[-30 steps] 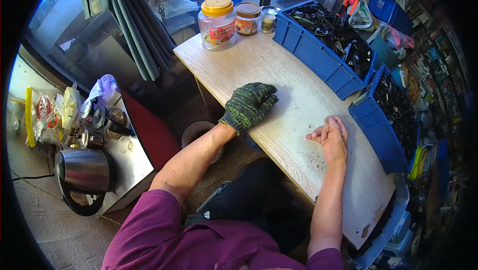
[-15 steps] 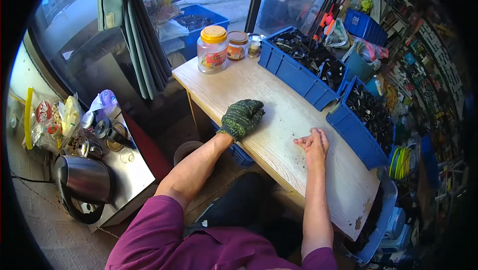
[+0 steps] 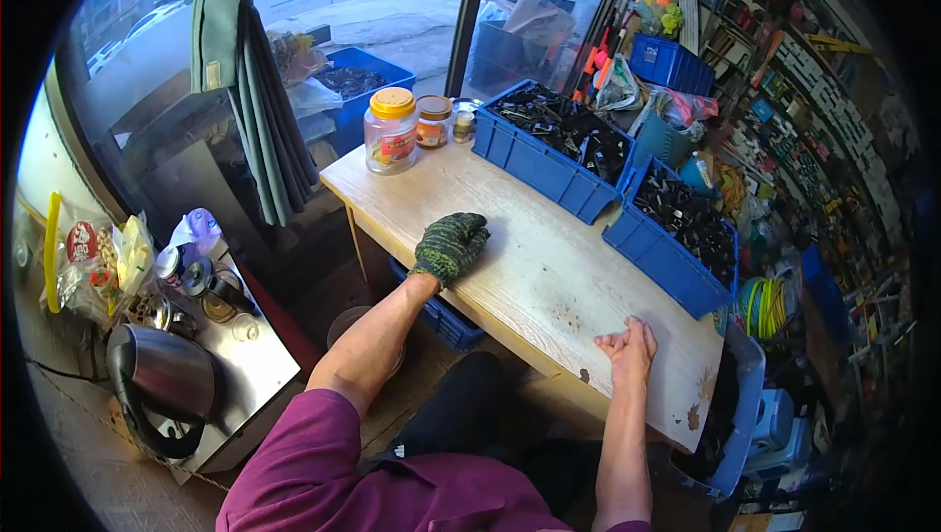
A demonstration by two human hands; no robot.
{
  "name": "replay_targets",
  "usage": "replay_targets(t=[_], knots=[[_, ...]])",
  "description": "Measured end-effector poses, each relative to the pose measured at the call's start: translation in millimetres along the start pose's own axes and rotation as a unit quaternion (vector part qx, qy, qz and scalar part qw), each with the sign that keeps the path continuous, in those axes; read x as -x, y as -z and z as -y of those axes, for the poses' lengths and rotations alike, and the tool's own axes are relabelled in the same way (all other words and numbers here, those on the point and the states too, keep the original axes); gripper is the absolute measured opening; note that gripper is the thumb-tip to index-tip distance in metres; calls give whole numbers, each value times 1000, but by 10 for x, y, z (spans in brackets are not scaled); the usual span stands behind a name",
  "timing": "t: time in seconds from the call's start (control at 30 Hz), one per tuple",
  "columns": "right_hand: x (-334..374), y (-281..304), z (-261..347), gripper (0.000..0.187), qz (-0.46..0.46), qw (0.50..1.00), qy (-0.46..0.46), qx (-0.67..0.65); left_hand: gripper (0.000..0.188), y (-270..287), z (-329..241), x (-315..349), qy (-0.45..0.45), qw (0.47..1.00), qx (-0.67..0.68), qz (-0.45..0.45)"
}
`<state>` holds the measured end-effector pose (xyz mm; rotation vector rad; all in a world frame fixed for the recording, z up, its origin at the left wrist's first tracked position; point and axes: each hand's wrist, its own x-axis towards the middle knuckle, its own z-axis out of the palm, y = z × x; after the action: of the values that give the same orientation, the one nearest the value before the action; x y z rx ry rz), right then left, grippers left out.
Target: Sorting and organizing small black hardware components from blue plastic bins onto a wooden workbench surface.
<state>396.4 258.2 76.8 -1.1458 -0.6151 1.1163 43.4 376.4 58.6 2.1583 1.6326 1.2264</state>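
Observation:
My left hand (image 3: 451,246), in a dark green knitted work glove, rests on the pale wood-topped table (image 3: 520,238) near its front edge. Its fingers are curled in, so whatever they may hold is hidden. Bare and farther right, my right hand (image 3: 630,348) lies on the tabletop near the right end, fingers loosely bent and apart, with nothing visible in it. Small dark crumbs and stains (image 3: 566,316) mark the wood between the hands. Along the far side stand two blue bins, one farther back (image 3: 549,179) and one nearer (image 3: 667,267), both full of small black parts.
A yellow-lidded jar (image 3: 392,140) and a brown-lidded jar (image 3: 432,130) stand at the table's far left corner. On a side table to the left are a metal kettle (image 3: 176,375) and a glass pot (image 3: 211,282). Another blue bin (image 3: 750,414) sits beyond the table's right end.
The whole view has shifted, with the table's far end lower in the picture. My right hand has slid nearer to me, away from the crumbs. My left hand keeps its place on the table.

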Motion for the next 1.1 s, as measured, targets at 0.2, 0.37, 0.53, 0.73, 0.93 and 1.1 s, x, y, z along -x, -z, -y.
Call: replay_targets(t=[0.2, 0.37, 0.53, 0.73, 0.93, 1.1], knots=[[192, 454, 160, 13, -88, 996, 20, -4, 29, -12, 37, 10, -3, 1000, 18, -8], [275, 809, 273, 12, -124, 992, 26, -17, 27, 44, -42, 7, 6, 1000, 12, -9], [289, 1148, 320, 15, -187, 982, 29, -27, 28, 29, -30, 13, 0, 1000, 4, 0], [322, 1445, 338, 17, -231, 972, 45, -17, 28, 26, -13, 59, -8, 1000, 5, 3], [304, 1632, 334, 16, -296, 954, 23, -31, 29, -128, 141, 35, -32, 999, -41, -5], [394, 1515, 442, 24, -279, 958, 57, -18, 26, -91, 157, -20, -25, 999, 0, -32]])
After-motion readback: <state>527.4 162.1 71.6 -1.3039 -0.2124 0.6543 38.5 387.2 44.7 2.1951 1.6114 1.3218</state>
